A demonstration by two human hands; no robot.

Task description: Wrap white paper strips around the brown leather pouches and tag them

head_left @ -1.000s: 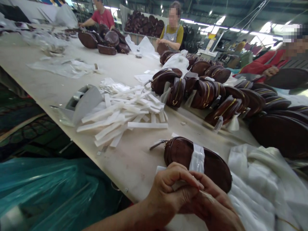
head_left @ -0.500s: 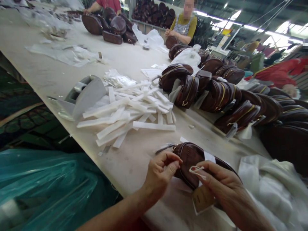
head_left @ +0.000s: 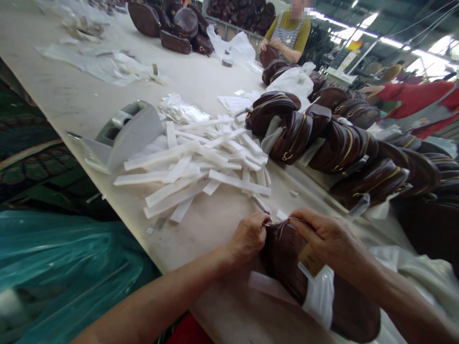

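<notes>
A dark brown leather bag (head_left: 289,251) lies on the table in front of me, with a white band (head_left: 321,298) around its middle. My left hand (head_left: 251,237) is closed in a pinch at the bag's near-left end, by a small metal ring (head_left: 266,223); its fingertips partly hide the ring. In my right hand (head_left: 324,234), thumb and forefinger pinch a thin white string (head_left: 283,221) stretched towards that ring. A brown paper hang tag (head_left: 311,260) hangs below the right fingers, over the bag.
White strips (head_left: 201,167) lie heaped beyond my left hand, beside a grey tape dispenser (head_left: 131,131). Many brown bags (head_left: 344,143) are lined up at the right. Teal plastic (head_left: 71,277) hangs past the table's left edge. A co-worker (head_left: 287,36) handles a bag across the table.
My left hand has moved from empty air to the bag's end ring. My right hand has brought the string up to it. The bag is turned and shows more of its length.
</notes>
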